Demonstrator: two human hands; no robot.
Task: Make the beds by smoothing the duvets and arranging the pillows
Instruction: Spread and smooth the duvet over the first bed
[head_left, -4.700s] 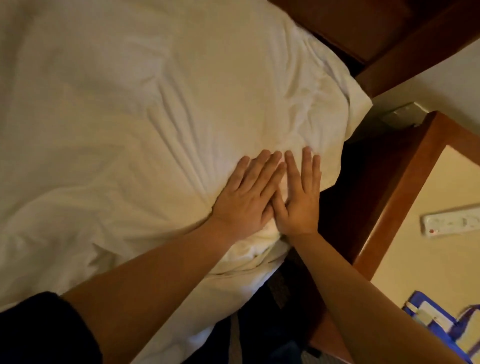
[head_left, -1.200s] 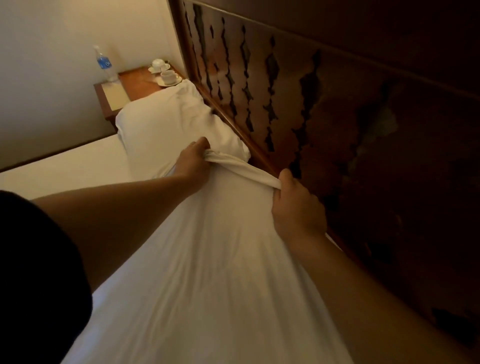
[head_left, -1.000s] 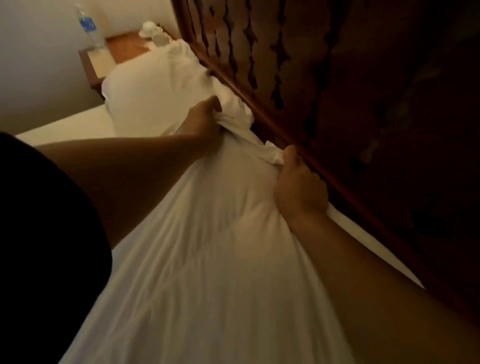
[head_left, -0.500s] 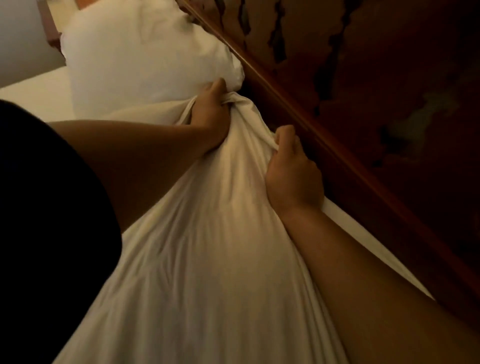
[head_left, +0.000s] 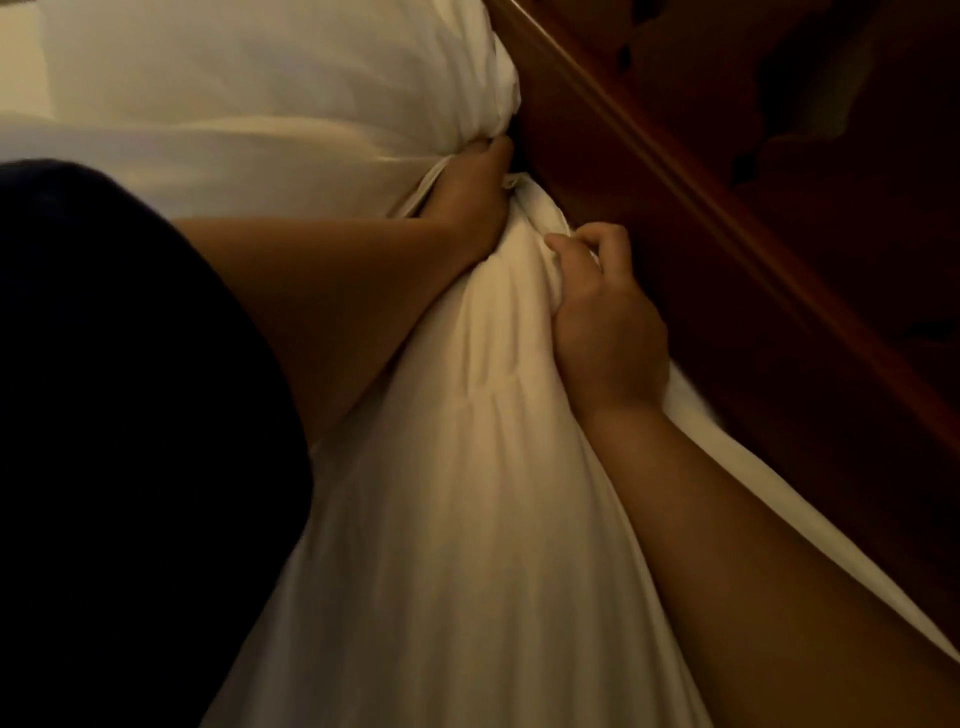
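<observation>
A white pillow (head_left: 457, 519) stretches from the bottom of the head view up toward the headboard. My left hand (head_left: 467, 202) grips its far end on the left side, right against a second white pillow (head_left: 270, 73) that lies at the top. My right hand (head_left: 602, 317) grips the bunched fabric of the same far end on the right, fingers curled round a fold. Both forearms run along the pillow's sides.
A dark carved wooden headboard (head_left: 753, 182) runs diagonally along the right, close to my right hand. A strip of white bed sheet (head_left: 737, 467) shows between the pillow and the headboard. My dark sleeve (head_left: 114, 415) fills the lower left.
Both hands have pushed the held pillow end down and forward against the far pillow. The view has dropped closer; the bedside table with the bottle and cups has left the frame.
</observation>
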